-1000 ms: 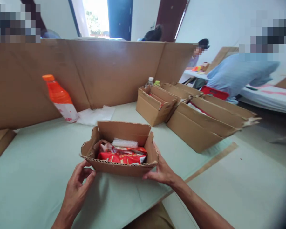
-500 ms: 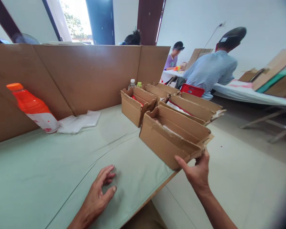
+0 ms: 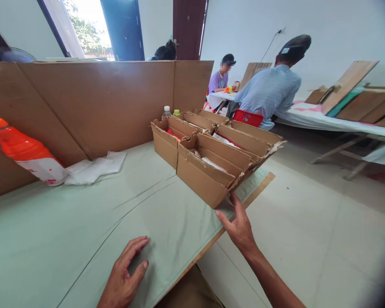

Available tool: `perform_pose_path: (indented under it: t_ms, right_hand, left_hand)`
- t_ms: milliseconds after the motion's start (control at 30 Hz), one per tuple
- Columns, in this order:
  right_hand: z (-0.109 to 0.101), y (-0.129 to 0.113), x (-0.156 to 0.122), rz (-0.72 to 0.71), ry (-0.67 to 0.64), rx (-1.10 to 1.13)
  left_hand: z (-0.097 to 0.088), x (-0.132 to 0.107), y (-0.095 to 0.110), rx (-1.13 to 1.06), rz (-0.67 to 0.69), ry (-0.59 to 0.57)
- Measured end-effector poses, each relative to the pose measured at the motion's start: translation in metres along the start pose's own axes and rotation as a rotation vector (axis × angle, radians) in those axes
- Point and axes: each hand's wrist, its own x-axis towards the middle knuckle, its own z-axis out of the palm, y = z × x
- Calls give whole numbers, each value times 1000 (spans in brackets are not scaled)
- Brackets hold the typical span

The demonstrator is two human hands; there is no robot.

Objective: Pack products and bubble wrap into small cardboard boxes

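Observation:
A cardboard box (image 3: 202, 182) with packets inside stands at the table's right edge, pushed against a row of similar open boxes (image 3: 244, 141). My right hand (image 3: 239, 224) is just below its near corner, fingers stretched out and apart, fingertips at or barely off the box. It holds nothing. My left hand (image 3: 125, 276) rests on the pale green table cover (image 3: 67, 239) near the front edge, fingers loosely curved and spread, empty.
An orange bottle (image 3: 25, 156) lies tilted against the tall cardboard screen (image 3: 99, 98) at left, beside white tissue (image 3: 93, 169). Two small bottles (image 3: 167, 112) stand behind the boxes. Other people sit at tables at the back right, one in a light blue shirt (image 3: 269, 94).
The box I held with both hands in front of me was carried right by my right hand and set against the row. My right hand let go; my left hand lies on the table.

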Motion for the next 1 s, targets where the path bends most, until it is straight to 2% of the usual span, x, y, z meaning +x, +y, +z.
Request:
perform_pose_path:
  t_ms: [167,333,467,867,933,1000]
  right_hand:
    - [2,5,-39,-171,-122,-154]
    - [17,-4,-56,-246,-58,-213]
    - [19,-4,-57,-238,-78,-199]
    - [14,-10,-52,-239,-115,-178]
    - [9,-10,-47,-232,-130,-144]
    - [-2,-14,-37,-219,-204,-72]
  left_hand:
    - [5,-4,-6,92,36,21]
    - [18,-9,-8,234,198,124]
    - [22,-10,-8,345,293,151]
    - [23,-10,3,345,241,144]
    - [23,-10,4,340,237,165]
    - [23,-10,7,332,227,178]
